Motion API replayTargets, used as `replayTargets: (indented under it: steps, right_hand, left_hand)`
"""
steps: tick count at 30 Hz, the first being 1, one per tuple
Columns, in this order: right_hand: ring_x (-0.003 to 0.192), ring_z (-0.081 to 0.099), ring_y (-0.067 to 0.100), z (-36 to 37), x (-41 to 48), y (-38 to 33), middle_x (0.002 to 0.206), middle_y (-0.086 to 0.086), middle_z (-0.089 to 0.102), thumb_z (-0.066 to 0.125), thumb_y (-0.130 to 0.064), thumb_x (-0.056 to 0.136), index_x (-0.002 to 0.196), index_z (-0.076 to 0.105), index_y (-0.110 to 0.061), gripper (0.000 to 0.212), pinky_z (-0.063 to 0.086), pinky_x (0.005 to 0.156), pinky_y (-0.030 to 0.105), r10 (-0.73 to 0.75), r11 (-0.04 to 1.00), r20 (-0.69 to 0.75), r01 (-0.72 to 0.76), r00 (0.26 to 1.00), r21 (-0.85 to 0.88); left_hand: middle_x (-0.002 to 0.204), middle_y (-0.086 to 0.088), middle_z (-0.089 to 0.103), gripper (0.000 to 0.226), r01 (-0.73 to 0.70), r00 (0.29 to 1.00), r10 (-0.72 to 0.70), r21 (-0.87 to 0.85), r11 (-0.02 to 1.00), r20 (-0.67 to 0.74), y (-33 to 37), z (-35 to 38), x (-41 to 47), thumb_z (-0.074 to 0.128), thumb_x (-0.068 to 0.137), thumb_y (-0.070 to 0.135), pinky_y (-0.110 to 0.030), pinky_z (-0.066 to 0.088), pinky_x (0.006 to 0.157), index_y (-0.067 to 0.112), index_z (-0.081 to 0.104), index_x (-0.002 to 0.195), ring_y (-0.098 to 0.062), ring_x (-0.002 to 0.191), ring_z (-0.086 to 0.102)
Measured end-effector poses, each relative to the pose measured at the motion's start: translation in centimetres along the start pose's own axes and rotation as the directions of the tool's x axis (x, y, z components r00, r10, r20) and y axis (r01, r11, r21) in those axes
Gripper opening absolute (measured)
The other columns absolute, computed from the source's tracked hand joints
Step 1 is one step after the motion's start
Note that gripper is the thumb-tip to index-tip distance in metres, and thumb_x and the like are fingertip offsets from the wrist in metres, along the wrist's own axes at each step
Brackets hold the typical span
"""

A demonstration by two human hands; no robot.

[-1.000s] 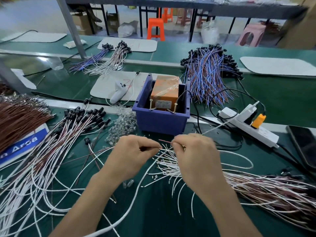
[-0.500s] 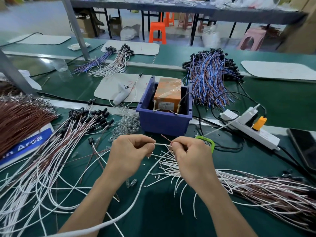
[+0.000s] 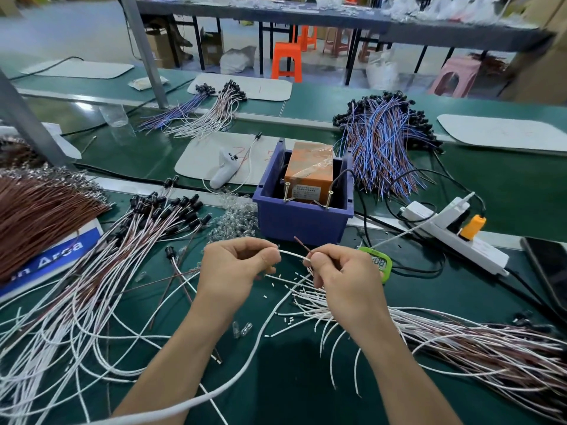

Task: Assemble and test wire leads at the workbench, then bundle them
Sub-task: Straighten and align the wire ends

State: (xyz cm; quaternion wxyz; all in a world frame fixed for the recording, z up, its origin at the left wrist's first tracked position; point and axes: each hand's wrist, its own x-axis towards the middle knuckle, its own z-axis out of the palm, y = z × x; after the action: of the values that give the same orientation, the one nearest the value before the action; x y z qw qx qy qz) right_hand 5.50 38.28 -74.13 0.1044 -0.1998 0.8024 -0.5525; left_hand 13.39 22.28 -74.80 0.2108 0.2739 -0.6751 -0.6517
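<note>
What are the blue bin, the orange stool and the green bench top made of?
Blue bin: apparently moulded plastic, matte, one even colour with a thick lip. Orange stool: probably plastic too, uniform bright colour, slight gloss. Green bench top: perhaps a rubbery mat, smooth with a dull sheen.

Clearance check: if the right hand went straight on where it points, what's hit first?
The right hand, pinching a wire lead, would likely meet the blue bin; depth unclear.
</note>
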Motion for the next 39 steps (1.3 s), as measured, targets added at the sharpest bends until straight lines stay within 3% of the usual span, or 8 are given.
replayTargets:
  steps: [5, 10, 13, 16, 26, 32, 36, 39]
  right_hand:
    - [0.051, 0.045, 0.007, 0.6, 0.5, 0.7, 0.054, -0.001, 0.06, 0.057, -0.016, 0.098, 0.078, 0.075, -0.031, 0.031, 0.038, 0.052, 0.025, 0.073, 0.985, -0.014, -0.07, 0.997, 0.158]
    - [0.056, 0.045, 0.017, 1.2, 0.5, 1.5, 0.054, 0.0, 0.058, 0.057, -0.017, 0.097, 0.08, 0.077, -0.026, 0.028, 0.036, 0.056, 0.038, 0.116, 0.96, -0.019, -0.107, 0.993, 0.259]
    - [0.056, 0.046, 0.016, 1.4, 0.5, 1.8, 0.056, 0.001, 0.059, 0.057, -0.018, 0.096, 0.082, 0.077, -0.023, 0.025, 0.036, 0.055, 0.035, 0.121, 0.953, -0.013, -0.112, 0.993, 0.282]
    - [0.056, 0.047, 0.014, 1.6, 0.6, 1.9, 0.056, 0.0, 0.059, 0.058, -0.015, 0.098, 0.081, 0.077, -0.022, 0.027, 0.035, 0.052, 0.029, 0.13, 0.945, 0.005, -0.126, 0.991, 0.302]
    - [0.056, 0.048, 0.014, 1.8, 0.8, 1.8, 0.057, 0.001, 0.06, 0.057, -0.014, 0.101, 0.083, 0.078, -0.023, 0.029, 0.039, 0.052, 0.025, 0.172, 0.922, 0.066, -0.185, 0.983, 0.34]
    - [0.048, 0.043, 0.008, 1.3, 1.2, 1.5, 0.056, 0.002, 0.059, 0.054, -0.013, 0.102, 0.081, 0.077, -0.02, 0.032, 0.034, 0.045, 0.016, 0.155, 0.907, 0.077, -0.172, 0.985, 0.383]
    - [0.053, 0.054, 0.014, 1.2, 0.9, 1.2, 0.063, 0.004, 0.068, 0.054, -0.012, 0.103, 0.084, 0.078, -0.021, 0.032, 0.043, 0.05, 0.023, 0.115, 0.921, 0.097, -0.143, 0.989, 0.362]
    - [0.066, 0.071, 0.01, 1.1, 0.7, 1.0, 0.076, -0.001, 0.077, 0.058, -0.01, 0.101, 0.084, 0.078, -0.029, 0.033, 0.053, 0.063, 0.018, 0.074, 0.949, -0.059, -0.052, 0.996, 0.312]
  left_hand:
    - [0.077, -0.012, 0.078, 0.009, 0.156, 0.988, -0.146, -0.255, 0.954, 0.057, -0.1, 0.8, -0.3, 0.073, 0.089, 0.01, -0.016, 0.049, 0.05, 0.013, 0.076, 0.081, -0.013, 0.056, 0.068]
    - [0.08, -0.011, 0.077, 0.019, 0.401, 0.916, -0.319, -0.54, 0.74, 0.243, 0.2, 1.6, -0.4, 0.069, 0.077, 0.021, -0.015, 0.047, 0.043, 0.007, 0.075, 0.089, -0.011, 0.057, 0.069]
    - [0.08, -0.01, 0.075, 0.018, 0.51, 0.86, -0.359, -0.603, 0.613, 0.363, 0.4, 1.5, -0.1, 0.067, 0.078, 0.018, -0.014, 0.045, 0.042, 0.007, 0.081, 0.077, -0.011, 0.057, 0.067]
    - [0.081, -0.011, 0.074, 0.017, 0.516, 0.857, -0.333, -0.651, 0.556, 0.394, 0.3, 1.8, 0.1, 0.067, 0.079, 0.016, -0.015, 0.049, 0.045, 0.005, 0.081, 0.078, -0.012, 0.059, 0.067]
    - [0.08, -0.007, 0.075, 0.013, 0.431, 0.901, -0.282, -0.604, 0.67, 0.33, -0.6, 2.5, 0.4, 0.073, 0.075, 0.021, -0.017, 0.056, 0.055, 0.014, 0.084, 0.08, -0.009, 0.06, 0.067]
    - [0.087, -0.007, 0.075, 0.036, 0.325, 0.931, -0.163, -0.535, 0.78, 0.328, -0.8, 2.6, 0.0, 0.081, 0.069, 0.029, -0.019, 0.056, 0.07, 0.016, 0.083, 0.103, -0.009, 0.069, 0.064]
    - [0.079, -0.007, 0.074, 0.026, 0.232, 0.964, -0.141, -0.447, 0.864, 0.227, -0.4, 3.8, -0.2, 0.08, 0.065, 0.028, -0.019, 0.054, 0.069, 0.018, 0.085, 0.089, -0.009, 0.064, 0.06]
    - [0.078, -0.005, 0.076, 0.012, 0.149, 0.989, -0.124, -0.412, 0.899, 0.086, -0.1, 4.4, 0.3, 0.078, 0.075, 0.026, -0.016, 0.052, 0.062, 0.016, 0.083, 0.078, -0.009, 0.066, 0.067]
